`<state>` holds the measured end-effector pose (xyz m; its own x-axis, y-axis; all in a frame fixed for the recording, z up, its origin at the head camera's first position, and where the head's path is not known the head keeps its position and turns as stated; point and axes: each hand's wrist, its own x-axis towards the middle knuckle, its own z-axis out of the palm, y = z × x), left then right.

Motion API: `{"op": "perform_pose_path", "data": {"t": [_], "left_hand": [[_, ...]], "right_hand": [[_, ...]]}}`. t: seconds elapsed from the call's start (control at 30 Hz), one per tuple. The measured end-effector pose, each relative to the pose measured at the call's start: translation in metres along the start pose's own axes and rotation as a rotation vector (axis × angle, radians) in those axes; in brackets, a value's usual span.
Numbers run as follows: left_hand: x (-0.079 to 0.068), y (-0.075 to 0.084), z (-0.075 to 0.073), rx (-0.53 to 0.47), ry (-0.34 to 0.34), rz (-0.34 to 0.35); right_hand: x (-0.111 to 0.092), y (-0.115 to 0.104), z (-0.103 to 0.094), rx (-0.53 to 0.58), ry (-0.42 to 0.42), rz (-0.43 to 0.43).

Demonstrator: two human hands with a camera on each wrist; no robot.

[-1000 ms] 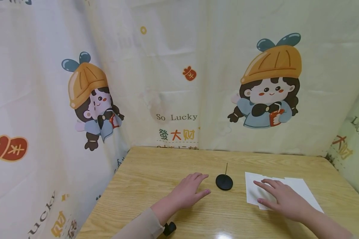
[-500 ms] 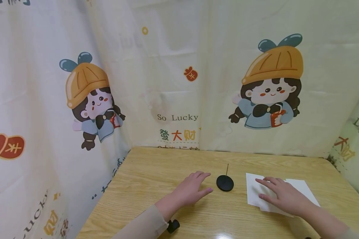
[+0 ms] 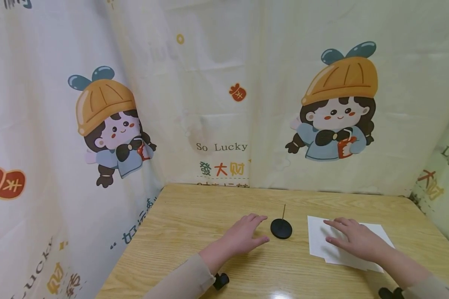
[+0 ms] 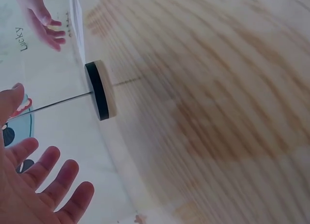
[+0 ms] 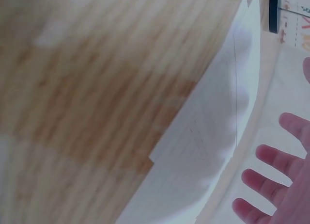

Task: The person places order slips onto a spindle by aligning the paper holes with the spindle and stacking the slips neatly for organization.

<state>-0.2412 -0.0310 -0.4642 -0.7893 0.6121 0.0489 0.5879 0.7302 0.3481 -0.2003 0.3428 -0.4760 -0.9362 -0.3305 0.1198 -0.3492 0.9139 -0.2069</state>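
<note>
The black stand (image 3: 281, 229) rests on the wood-grain surface (image 3: 194, 207), its round base flat and its thin rod (image 3: 284, 211) rising upright. To the left of the stand hovers the left hand (image 3: 243, 236), the forearm slanting up toward it from the near side. The palm is turned toward the stand; the thumb points at its base and stands well clear of the fingers, which reach forward, lightly bent and slightly spread. The fingertips come near the stand without touching it, so this grip is spread apart and holds nothing.

To the right of the stand, well apart from it, the right hand (image 3: 361, 240) hangs over the white sheets (image 3: 318, 241). Its forearm comes in from the near right, the palm turned inward and downward, with the fingers extended toward the stand and the thumb apart below them. The right wrist view shows a gap between these fingers and the sheets; this grip is also apart, with nothing in it. The sheets overlap with stepped edges, lying flat to the right of the stand.

Behind the stand, beyond the surface, hangs a pale curtain (image 3: 209, 83) printed with cartoon figures in orange hats.
</note>
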Motion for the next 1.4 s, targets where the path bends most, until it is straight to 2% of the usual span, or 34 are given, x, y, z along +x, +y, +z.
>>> {"op": "perform_pose_path", "data": {"t": [0.3,0.63,1.03,1.23,1.4], "left_hand": [[0.01,0.003,0.004,-0.036,-0.024,-0.016],[0.022,0.004,0.009,-0.077,-0.063,-0.09],[0.036,0.011,0.017,-0.041,-0.049,-0.181],[0.044,0.013,0.018,-0.006,-0.051,-0.201],[0.05,0.016,0.02,0.017,-0.059,-0.221]], "right_hand": [[0.013,0.003,-0.002,0.001,-0.044,0.012],[0.026,0.007,0.0,0.019,-0.086,0.012],[0.034,0.012,0.008,-0.004,-0.068,0.055],[0.038,0.012,0.005,-0.02,-0.075,0.062],[0.043,0.016,0.009,-0.041,-0.095,0.083]]}}
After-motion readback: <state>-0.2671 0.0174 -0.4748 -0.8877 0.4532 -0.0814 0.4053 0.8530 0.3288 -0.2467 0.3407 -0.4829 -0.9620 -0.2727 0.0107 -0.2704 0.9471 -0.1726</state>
